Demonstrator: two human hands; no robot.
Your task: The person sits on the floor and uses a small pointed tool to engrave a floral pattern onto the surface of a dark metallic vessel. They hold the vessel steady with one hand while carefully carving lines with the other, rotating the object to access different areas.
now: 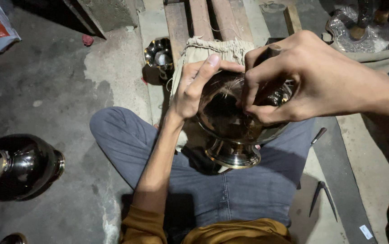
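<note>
A shiny dark metal pot (230,124) with a round foot rests on my lap against a beige cloth bag (208,50). My left hand (193,86) grips its upper left side, thumb across the top. My right hand (289,81) is closed around a dark tool with a wooden handle (272,52), whose tip is pressed onto the pot's surface. I sit cross-legged in grey trousers (212,185).
A large dark metal pot (16,166) lies on the concrete floor at left. A small shiny vessel (159,55) stands behind the bag beside wooden planks (199,18). An engraved metal piece (362,31) sits top right. Metal dividers (321,199) and a thin tool (319,134) lie at right.
</note>
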